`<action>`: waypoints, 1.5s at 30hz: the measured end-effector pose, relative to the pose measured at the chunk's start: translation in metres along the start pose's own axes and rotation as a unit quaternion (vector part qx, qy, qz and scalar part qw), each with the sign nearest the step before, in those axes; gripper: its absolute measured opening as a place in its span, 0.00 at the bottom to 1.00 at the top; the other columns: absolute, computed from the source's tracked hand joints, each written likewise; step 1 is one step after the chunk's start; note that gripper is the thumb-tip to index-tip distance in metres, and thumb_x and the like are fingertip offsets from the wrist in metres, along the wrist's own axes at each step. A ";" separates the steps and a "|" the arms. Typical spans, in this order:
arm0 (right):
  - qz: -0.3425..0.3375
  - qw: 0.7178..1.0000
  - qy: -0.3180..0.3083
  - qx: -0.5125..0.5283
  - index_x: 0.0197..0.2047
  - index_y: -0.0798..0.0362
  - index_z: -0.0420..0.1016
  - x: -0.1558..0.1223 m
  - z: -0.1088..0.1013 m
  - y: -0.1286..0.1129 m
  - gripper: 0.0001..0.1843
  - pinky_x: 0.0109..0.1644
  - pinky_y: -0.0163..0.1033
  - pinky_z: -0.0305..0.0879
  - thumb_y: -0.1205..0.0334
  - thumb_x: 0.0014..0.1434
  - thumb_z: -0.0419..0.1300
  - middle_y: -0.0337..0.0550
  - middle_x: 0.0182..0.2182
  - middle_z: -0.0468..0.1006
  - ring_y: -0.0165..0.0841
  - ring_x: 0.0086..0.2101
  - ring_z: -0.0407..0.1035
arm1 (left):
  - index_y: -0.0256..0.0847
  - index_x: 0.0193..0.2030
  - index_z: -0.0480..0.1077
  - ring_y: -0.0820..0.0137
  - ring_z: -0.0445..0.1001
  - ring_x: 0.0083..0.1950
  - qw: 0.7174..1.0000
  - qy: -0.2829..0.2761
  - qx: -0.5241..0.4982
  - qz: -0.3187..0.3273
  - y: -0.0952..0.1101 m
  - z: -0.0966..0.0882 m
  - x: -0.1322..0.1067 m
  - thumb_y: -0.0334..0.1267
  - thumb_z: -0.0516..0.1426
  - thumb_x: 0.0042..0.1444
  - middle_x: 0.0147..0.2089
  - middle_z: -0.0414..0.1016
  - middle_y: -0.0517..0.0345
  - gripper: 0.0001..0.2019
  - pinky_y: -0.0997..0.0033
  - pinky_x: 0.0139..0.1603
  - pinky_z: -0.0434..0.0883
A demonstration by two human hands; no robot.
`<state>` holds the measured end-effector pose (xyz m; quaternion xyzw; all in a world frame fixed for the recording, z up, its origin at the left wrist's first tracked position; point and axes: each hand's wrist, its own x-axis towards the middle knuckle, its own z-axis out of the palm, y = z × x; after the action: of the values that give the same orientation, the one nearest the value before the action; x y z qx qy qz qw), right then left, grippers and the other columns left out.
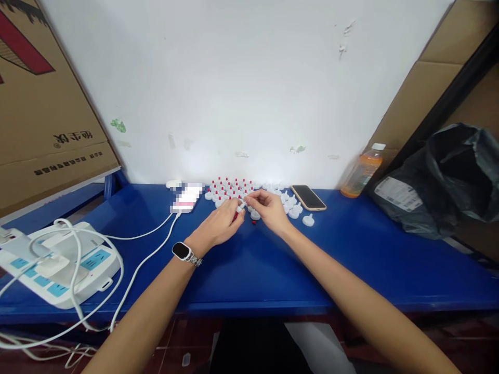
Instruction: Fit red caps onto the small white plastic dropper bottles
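My left hand (218, 223), with a watch on its wrist, is closed around a white nozzle cap (241, 206). Some red pieces (235, 216) show between its fingers. Thumb and forefinger of my right hand (271, 209) pinch at the tip of that same cap; whether a small red tip is between them is hidden. Behind my hands stand several white caps with red tips (227, 188). White nozzle caps without red (293, 208) cluster to the right, one single cap (308, 221) apart from them. Just below my right fingers lies another cap (254, 215) with red at its lower edge.
On the blue table (265, 270), a phone (309, 197) lies right of the caps and a charging phone (187, 198) left. A power strip (66, 280) with looping white cables fills the left. An orange drink bottle (362, 171) and grey plastic bag (424, 182) stand right.
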<state>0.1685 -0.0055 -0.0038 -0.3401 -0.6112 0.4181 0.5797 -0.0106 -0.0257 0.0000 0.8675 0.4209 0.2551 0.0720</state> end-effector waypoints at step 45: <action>-0.023 0.858 0.007 -0.514 0.42 0.51 0.78 0.055 -0.058 0.012 0.12 0.40 0.38 0.60 0.56 0.65 0.55 0.40 0.30 0.79 0.34 0.32 0.71 | 0.41 0.41 0.70 0.63 0.70 0.48 0.996 0.072 -0.061 -0.012 -0.020 0.006 0.028 0.46 0.47 0.69 0.45 0.70 0.52 0.15 0.60 0.49 0.68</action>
<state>0.2202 0.0561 0.0080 -0.5784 -0.7428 0.0290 0.3360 -0.0072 0.0089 -0.0012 0.8361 0.4189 0.3407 0.0972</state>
